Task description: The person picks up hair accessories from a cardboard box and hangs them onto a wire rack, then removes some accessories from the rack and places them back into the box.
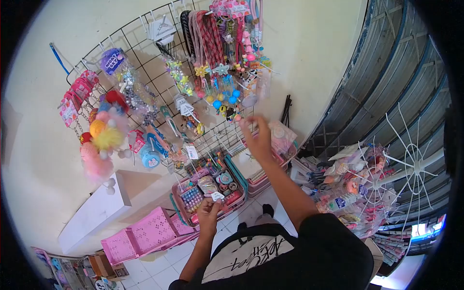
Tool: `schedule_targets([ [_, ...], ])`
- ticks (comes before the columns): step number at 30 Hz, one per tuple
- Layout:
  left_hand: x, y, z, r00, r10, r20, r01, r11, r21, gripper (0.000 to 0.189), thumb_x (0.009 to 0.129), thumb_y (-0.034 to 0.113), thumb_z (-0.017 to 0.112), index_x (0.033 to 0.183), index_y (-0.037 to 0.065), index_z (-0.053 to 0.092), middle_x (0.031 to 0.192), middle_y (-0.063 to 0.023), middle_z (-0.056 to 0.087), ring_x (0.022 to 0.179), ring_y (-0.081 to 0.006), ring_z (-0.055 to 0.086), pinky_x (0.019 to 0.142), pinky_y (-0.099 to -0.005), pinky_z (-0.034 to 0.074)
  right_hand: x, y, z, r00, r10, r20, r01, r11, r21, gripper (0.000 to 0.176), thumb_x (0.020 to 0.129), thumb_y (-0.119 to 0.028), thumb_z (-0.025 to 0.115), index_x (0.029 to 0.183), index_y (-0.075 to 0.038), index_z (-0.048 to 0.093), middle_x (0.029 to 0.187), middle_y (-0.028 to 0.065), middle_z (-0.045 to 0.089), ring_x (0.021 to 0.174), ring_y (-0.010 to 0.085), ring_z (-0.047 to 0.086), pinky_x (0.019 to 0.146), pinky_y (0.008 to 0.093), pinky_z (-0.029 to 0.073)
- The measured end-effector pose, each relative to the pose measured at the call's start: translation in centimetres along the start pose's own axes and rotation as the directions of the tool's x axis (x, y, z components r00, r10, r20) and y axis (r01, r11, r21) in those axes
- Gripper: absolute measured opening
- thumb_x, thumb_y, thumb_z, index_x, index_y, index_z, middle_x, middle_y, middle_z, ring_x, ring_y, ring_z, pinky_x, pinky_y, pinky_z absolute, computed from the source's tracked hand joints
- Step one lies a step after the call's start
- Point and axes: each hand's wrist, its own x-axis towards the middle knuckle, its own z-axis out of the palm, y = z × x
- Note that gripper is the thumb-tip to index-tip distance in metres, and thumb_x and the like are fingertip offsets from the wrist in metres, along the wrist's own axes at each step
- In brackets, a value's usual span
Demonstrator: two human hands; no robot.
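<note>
My left hand pinches a small white card over a basket filled with small accessories. Higher up, my right hand is raised beside the wire grid rack, its fingers apart and nothing visible between them. Its fingertips are close to the lower end of hanging beaded straps with blue beads; whether they touch is unclear. White tags with small charms hang on the grid left of that hand.
Fluffy pompom keychains hang at the left. A pink crate lies below, near a white shelf. At the right, a white wire stand rises beside bagged goods and a metal shutter.
</note>
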Motion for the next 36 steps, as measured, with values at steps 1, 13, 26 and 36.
schedule_targets([
  [1,0.3,0.2,-0.3,0.999,0.040,0.004,-0.040,0.999,-0.012,0.009,0.093,0.009,0.061,0.094,0.000,0.063,0.080,-0.0021,0.064,0.074,-0.0082,0.058,0.069,-0.0236,0.047,-3.2,0.0,-0.5,0.970,0.148,0.192,-0.167,0.982,0.088,0.019,0.085,-0.015,0.070,0.096,-0.001,0.062,0.091,0.0081,0.065,0.087,0.0162,0.059,0.079,0.0313,0.046],
  [13,2.3,1.0,0.7,0.989,0.145,0.025,-0.141,0.983,-0.121,0.013,0.093,0.010,0.062,0.102,0.001,0.067,0.104,-0.0037,0.064,0.096,-0.0117,0.058,0.085,-0.0255,0.044,-13.4,-5.3,-0.4,0.590,0.310,0.746,-0.580,0.805,0.124,0.016,0.095,-0.015,0.059,0.094,0.001,0.061,0.074,0.0039,0.058,0.072,0.0098,0.057,0.060,0.0267,0.045],
  [26,-9.2,-24.7,-14.5,0.550,-0.788,0.278,0.611,0.606,0.509,0.049,0.096,0.046,0.050,0.123,0.007,0.061,0.125,-0.0108,0.061,0.116,-0.0216,0.055,0.100,-0.0363,0.041,0.0,-6.5,4.7,0.864,0.236,0.445,-0.428,0.810,0.401,0.025,0.096,-0.026,0.059,0.091,-0.001,0.063,0.078,0.0018,0.062,0.074,0.0065,0.056,0.065,0.0238,0.045],
  [36,-17.0,-27.0,-23.8,0.642,-0.742,-0.191,0.706,0.477,0.523,0.038,0.087,0.036,0.057,0.100,0.001,0.065,0.096,-0.0122,0.066,0.083,-0.0245,0.065,0.065,-0.0379,0.048,1.0,-4.1,7.9,0.891,0.164,0.422,-0.319,0.889,0.329,0.028,0.095,-0.025,0.060,0.085,0.001,0.063,0.076,0.0021,0.063,0.069,0.0063,0.053,0.063,0.0245,0.042],
])
